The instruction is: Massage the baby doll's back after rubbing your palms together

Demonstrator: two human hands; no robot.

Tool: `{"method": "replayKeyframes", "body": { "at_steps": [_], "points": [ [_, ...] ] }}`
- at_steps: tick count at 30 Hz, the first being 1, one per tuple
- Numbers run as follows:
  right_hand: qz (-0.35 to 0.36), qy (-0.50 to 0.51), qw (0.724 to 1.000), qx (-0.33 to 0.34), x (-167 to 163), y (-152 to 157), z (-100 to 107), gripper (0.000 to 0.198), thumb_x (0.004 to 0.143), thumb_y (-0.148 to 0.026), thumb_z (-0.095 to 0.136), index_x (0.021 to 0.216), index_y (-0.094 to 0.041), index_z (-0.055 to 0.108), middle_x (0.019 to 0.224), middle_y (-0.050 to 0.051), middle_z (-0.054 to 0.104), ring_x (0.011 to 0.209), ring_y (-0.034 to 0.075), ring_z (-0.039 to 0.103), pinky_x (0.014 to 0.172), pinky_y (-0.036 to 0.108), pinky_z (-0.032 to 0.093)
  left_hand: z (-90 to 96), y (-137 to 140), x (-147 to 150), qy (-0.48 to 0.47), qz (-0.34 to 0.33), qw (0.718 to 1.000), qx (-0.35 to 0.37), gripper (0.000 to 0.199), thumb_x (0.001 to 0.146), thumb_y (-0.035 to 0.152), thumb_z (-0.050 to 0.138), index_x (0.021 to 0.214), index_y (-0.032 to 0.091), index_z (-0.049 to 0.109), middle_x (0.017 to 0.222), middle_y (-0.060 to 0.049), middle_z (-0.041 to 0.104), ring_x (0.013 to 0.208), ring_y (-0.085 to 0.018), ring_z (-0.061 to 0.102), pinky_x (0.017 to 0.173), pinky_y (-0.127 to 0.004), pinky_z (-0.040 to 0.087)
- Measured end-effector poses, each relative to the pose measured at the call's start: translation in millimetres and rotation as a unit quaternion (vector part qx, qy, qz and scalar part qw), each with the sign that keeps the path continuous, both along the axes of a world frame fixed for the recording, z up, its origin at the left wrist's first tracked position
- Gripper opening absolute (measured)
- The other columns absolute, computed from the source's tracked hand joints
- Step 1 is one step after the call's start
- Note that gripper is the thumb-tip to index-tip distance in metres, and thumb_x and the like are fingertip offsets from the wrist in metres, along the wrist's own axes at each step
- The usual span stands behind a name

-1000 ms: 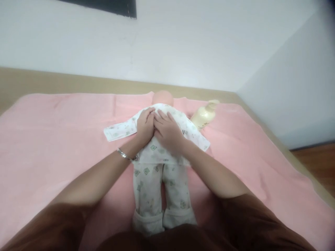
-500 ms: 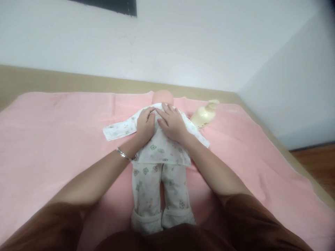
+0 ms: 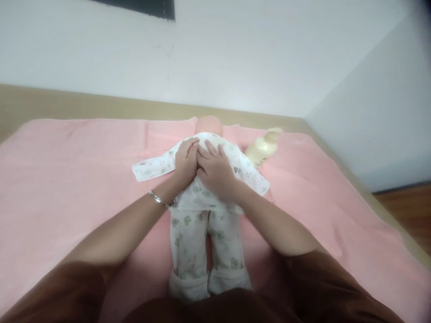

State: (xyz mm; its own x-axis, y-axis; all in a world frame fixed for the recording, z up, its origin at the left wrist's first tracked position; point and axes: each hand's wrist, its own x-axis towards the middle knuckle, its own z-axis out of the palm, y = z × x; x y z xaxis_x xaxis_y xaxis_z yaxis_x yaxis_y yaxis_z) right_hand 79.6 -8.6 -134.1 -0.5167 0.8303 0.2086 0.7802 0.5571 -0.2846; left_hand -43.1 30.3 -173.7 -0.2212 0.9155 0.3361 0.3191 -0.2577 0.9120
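A baby doll (image 3: 208, 125) lies stretched out in a white printed shirt (image 3: 202, 197) and matching trousers (image 3: 190, 244) with turned-up cuffs. Its round head points away from me; no facial features show. On the left side of the shirt's upper part rests my left hand (image 3: 186, 163), fingers extended close together, a silver bracelet at the wrist. My right hand (image 3: 217, 168) lies flat on the middle of the shirt with its fingers spread, its thumb side touching my left hand. Neither hand grips anything.
A pale yellow pump bottle (image 3: 261, 150) stands or leans to the right of the doll's shoulder. Under the doll spreads a pink blanket (image 3: 84, 193) over a tan surface (image 3: 84, 102). White walls rise behind and at the right.
My right hand has slid down the shirt towards me and slightly left, with its fingers more spread. My left hand and the doll have stayed put.
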Motion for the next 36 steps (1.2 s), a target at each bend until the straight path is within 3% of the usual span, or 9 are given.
{"method": "replayKeyframes", "body": {
  "at_steps": [3, 7, 12, 15, 18, 22, 26, 31, 36],
  "points": [
    [0.001, 0.008, 1.0, -0.017, 14, 27, 0, 0.051, 0.098, -0.025, 0.036, 0.146, -0.024, 0.054, 0.166, 0.004, 0.034, 0.158, 0.034, 0.021, 0.128, 0.067, 0.012, -0.6, 2, 0, 0.026, -0.003, 1.0, 0.005, 0.039, 0.093, 0.031, 0.041, 0.115, 0.017, 0.069, 0.125, -0.009, 0.071, 0.121, -0.023, 0.062, 0.116, -0.042, 0.045],
    [-0.083, 0.032, 0.996, -0.023, 25, 49, -5, 0.052, 0.101, -0.035, 0.037, 0.15, -0.022, 0.048, 0.168, 0.01, 0.029, 0.157, 0.036, 0.023, 0.126, 0.066, 0.016, 0.1, 1, 0, 0.047, -0.005, 0.999, 0.001, 0.041, 0.093, 0.031, 0.042, 0.121, 0.016, 0.067, 0.133, -0.009, 0.068, 0.127, -0.023, 0.059, 0.119, -0.043, 0.043],
    [-0.14, 0.004, 0.99, 0.009, 17, 30, -3, 0.054, 0.103, -0.033, 0.034, 0.152, -0.013, 0.044, 0.163, 0.018, 0.037, 0.153, 0.037, 0.032, 0.124, 0.062, 0.026, 1.9, -1, 0, 0.053, -0.005, 0.999, -0.005, 0.041, 0.093, 0.031, 0.041, 0.121, 0.016, 0.067, 0.133, -0.009, 0.068, 0.128, -0.023, 0.059, 0.12, -0.044, 0.043],
    [-0.107, -0.028, 0.993, 0.037, 9, 10, 2, 0.053, 0.104, -0.028, 0.029, 0.149, -0.009, 0.048, 0.159, 0.021, 0.042, 0.151, 0.037, 0.036, 0.124, 0.056, 0.031, 1.1, -1, -1, 0.053, 0.0, 0.999, -0.01, 0.04, 0.093, 0.031, 0.041, 0.119, 0.017, 0.068, 0.133, -0.009, 0.068, 0.127, -0.023, 0.06, 0.12, -0.045, 0.043],
    [-0.047, -0.027, 0.997, 0.052, 8, 4, 3, 0.051, 0.103, -0.025, 0.03, 0.148, -0.012, 0.051, 0.16, 0.016, 0.043, 0.154, 0.036, 0.031, 0.126, 0.055, 0.028, 1.5, -1, -1, 0.047, 0.003, 0.999, -0.013, 0.039, 0.093, 0.031, 0.041, 0.117, 0.017, 0.069, 0.13, -0.008, 0.069, 0.125, -0.023, 0.061, 0.119, -0.044, 0.044],
    [0.004, -0.018, 1.0, 0.009, 17, 25, 1, 0.048, 0.101, -0.026, 0.035, 0.144, -0.025, 0.056, 0.165, 0.006, 0.037, 0.157, 0.035, 0.025, 0.127, 0.062, 0.023, 5.1, -2, 0, 0.049, -0.001, 0.999, -0.016, 0.041, 0.093, 0.029, 0.039, 0.118, 0.016, 0.068, 0.13, -0.009, 0.069, 0.125, -0.023, 0.06, 0.119, -0.044, 0.044],
    [-0.035, 0.005, 0.999, -0.019, 27, 46, -2, 0.055, 0.101, -0.038, 0.039, 0.153, -0.022, 0.044, 0.168, 0.01, 0.028, 0.157, 0.034, 0.024, 0.127, 0.061, 0.02, 5.6, -3, 0, 0.059, -0.003, 0.998, -0.013, 0.043, 0.093, 0.03, 0.04, 0.121, 0.014, 0.067, 0.133, -0.01, 0.068, 0.128, -0.023, 0.059, 0.12, -0.044, 0.042],
    [-0.065, 0.018, 0.998, -0.016, 26, 47, -6, 0.059, 0.1, -0.041, 0.038, 0.154, -0.016, 0.042, 0.168, 0.014, 0.028, 0.156, 0.035, 0.025, 0.126, 0.06, 0.021, 1.5, 0, -1, 0.079, -0.003, 0.997, -0.008, 0.042, 0.093, 0.03, 0.039, 0.123, 0.017, 0.066, 0.133, -0.009, 0.068, 0.128, -0.023, 0.059, 0.12, -0.043, 0.044],
    [-0.134, 0.033, 0.99, -0.016, 22, 45, -11, 0.064, 0.1, -0.04, 0.034, 0.155, -0.007, 0.036, 0.167, 0.02, 0.028, 0.157, 0.037, 0.023, 0.127, 0.059, 0.019, 0.6, 10, 0, 0.224, -0.003, 0.974, -0.033, 0.049, 0.093, 0.025, 0.039, 0.133, 0.009, 0.061, 0.151, -0.018, 0.053, 0.149, -0.033, 0.041, 0.129, -0.054, 0.028]
  ]
}}
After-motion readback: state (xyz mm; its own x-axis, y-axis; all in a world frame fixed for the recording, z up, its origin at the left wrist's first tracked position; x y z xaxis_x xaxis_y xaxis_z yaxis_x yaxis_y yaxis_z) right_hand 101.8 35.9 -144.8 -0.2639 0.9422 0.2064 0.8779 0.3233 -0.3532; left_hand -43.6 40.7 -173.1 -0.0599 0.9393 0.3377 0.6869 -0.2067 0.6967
